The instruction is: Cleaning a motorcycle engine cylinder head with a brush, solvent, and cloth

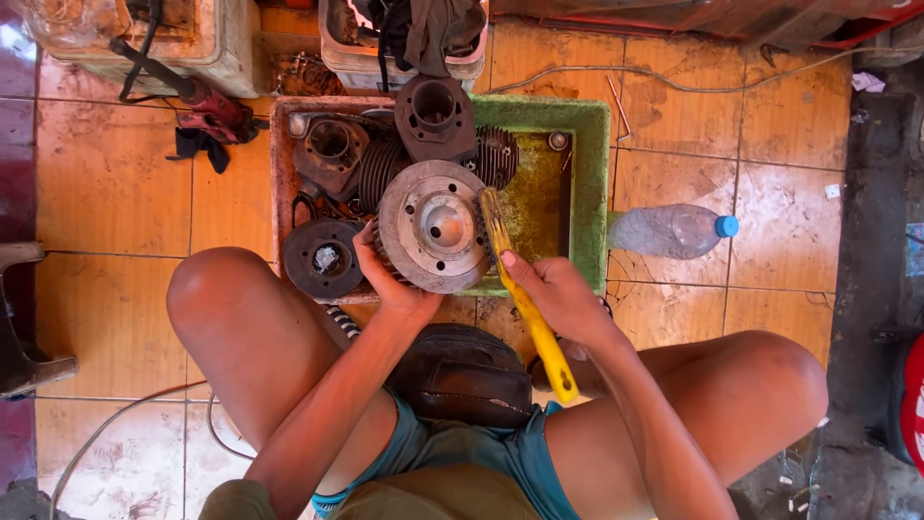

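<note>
Left hand grips the rim of a round metal drum held tilted over the green tray (other engine parts crowd its left side), while right hand is closed on a yellow-handled brush touching the drum's edge

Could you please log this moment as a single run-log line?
left hand: steadies round metal engine part over green tray | right hand: grips yellow-handled brush against part | plastic bottle beside tray
</note>
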